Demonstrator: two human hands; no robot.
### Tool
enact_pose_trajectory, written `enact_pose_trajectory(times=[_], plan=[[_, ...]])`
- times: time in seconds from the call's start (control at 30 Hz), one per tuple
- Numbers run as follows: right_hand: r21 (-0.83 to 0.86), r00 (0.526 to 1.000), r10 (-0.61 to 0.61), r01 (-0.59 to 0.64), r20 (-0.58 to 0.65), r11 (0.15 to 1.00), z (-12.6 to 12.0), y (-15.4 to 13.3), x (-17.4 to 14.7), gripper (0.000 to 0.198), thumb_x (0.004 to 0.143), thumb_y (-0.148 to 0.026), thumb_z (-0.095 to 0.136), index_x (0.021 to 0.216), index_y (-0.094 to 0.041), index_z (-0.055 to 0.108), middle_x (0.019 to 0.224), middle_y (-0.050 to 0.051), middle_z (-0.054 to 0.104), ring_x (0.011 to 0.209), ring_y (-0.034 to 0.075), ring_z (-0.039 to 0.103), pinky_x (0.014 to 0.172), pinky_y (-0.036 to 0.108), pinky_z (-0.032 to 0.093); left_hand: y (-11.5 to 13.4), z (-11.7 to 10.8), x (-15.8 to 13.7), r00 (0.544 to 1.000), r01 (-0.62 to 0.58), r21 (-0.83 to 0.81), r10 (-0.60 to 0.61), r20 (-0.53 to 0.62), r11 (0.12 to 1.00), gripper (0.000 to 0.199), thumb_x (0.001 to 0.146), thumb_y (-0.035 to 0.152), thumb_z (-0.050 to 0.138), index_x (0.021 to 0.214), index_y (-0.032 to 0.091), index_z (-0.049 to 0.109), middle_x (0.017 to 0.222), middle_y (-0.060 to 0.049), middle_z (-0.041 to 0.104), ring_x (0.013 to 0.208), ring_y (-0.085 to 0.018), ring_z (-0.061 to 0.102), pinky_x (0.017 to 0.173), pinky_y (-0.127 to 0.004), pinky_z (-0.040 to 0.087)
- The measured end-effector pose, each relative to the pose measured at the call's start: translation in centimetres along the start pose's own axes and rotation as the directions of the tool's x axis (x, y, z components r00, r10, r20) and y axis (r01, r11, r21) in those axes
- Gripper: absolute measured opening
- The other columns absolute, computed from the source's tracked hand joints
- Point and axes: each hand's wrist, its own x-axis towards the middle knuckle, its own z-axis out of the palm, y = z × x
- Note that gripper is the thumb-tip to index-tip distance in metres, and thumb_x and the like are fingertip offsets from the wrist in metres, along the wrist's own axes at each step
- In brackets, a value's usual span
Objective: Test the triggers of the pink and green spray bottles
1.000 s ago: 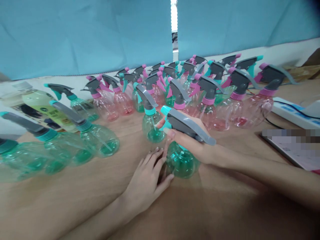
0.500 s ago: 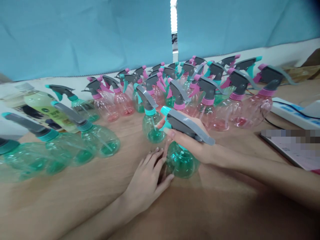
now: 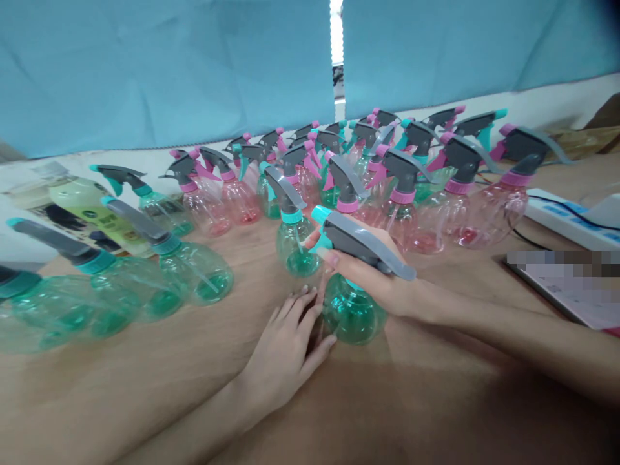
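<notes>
A green spray bottle (image 3: 354,313) with a grey and turquoise trigger head stands upright on the wooden table. My right hand (image 3: 375,268) is closed round its neck, just under the head, with the fingers near the turquoise trigger. Resting low at the bottle's left side is my left hand (image 3: 285,342), fingers stretched and apart. Its thumb tip and fingertips are at the bottle's lower wall; whether they press on it I cannot tell. Just behind stands another green spray bottle (image 3: 296,242), partly covered by my right fingers.
Several green spray bottles (image 3: 196,274) stand at the left, before a large labelled bottle (image 3: 92,210). Many pink and green ones crowd the back, including a pink spray bottle (image 3: 429,226). At the right are a power strip (image 3: 571,216) and a phone-like device (image 3: 566,294).
</notes>
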Motion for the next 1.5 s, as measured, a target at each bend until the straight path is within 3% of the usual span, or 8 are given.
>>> enact_pose_trajectory(times=[1.5], plan=[[-0.015, 1.0, -0.004, 0.005, 0.003, 1.0, 0.05, 0.09, 0.0, 0.003, 0.085, -0.02, 0.057, 0.088, -0.021, 0.055, 0.079, -0.002, 0.061, 0.068, 0.012, 0.054, 0.068, 0.028, 0.045, -0.08, -0.23, 0.02, 1.0, 0.008, -0.034, -0.008, 0.024, 0.999, 0.044, 0.101, 0.049, 0.039, 0.127, 0.016, 0.05, 0.137, -0.015, 0.05, 0.13, -0.032, 0.042, 0.103, -0.054, 0.04]])
